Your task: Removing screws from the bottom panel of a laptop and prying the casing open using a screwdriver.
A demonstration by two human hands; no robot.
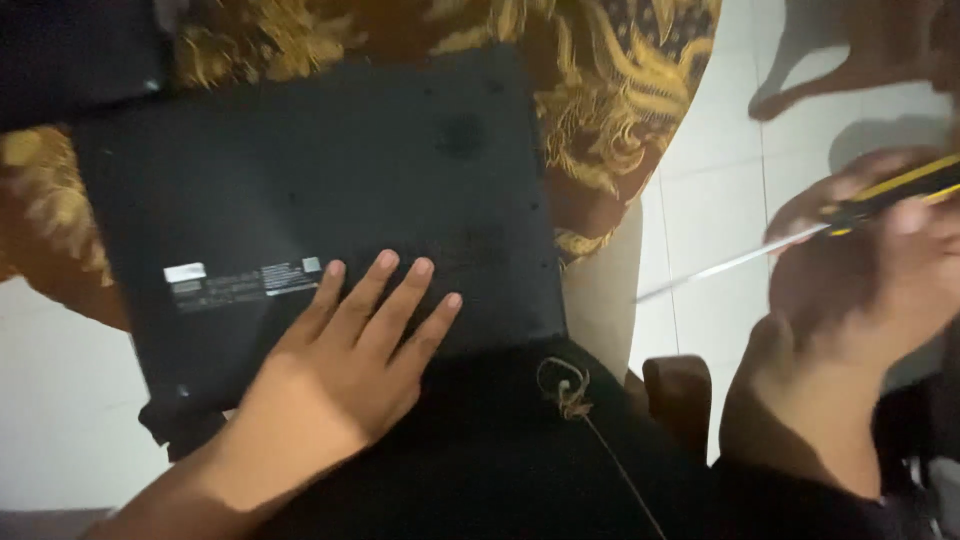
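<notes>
- Left hand lies flat, fingers spread and released, on the underside of a black laptop.
- The laptop rests on a counter draped in a gold-patterned cloth.
- Right hand, at 3 o'clock from the laptop, grasps a yellow-and-black screwdriver, tip pointing toward 8 o'clock.

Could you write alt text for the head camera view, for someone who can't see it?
A person's left hand rests flat on the underside of a black laptop lying upside down on a gold-patterned cloth. Their right hand holds a screwdriver with a yellow-and-black handle off to the side, above a white tiled floor.
</notes>
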